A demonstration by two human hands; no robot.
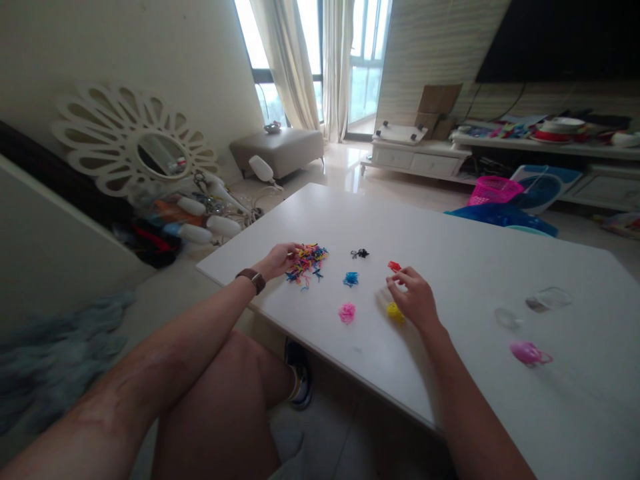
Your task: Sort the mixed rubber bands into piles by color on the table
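A mixed heap of colourful small rubber bands (313, 257) lies on the white table (370, 220). My left hand (281, 260) is at the heap's left edge, fingers stretched out over the bands. Sorted by colour, small piles sit to the right: black bands (361, 253), blue bands (351, 279), pink bands (347, 313), red bands (395, 266) and yellow bands (395, 313). Between the red and yellow piles hovers my right hand (414, 297), its thumb and fingers pinched together. Whatever those fingertips hold, if anything, is too small to make out.
On the table's right side are a clear container (549, 299) on its side, a clear round lid-like piece (509, 319) and a pink-purple cup-like item (530, 353). Beyond the table stand a pink basket (495, 191) and a beige ottoman (287, 150).
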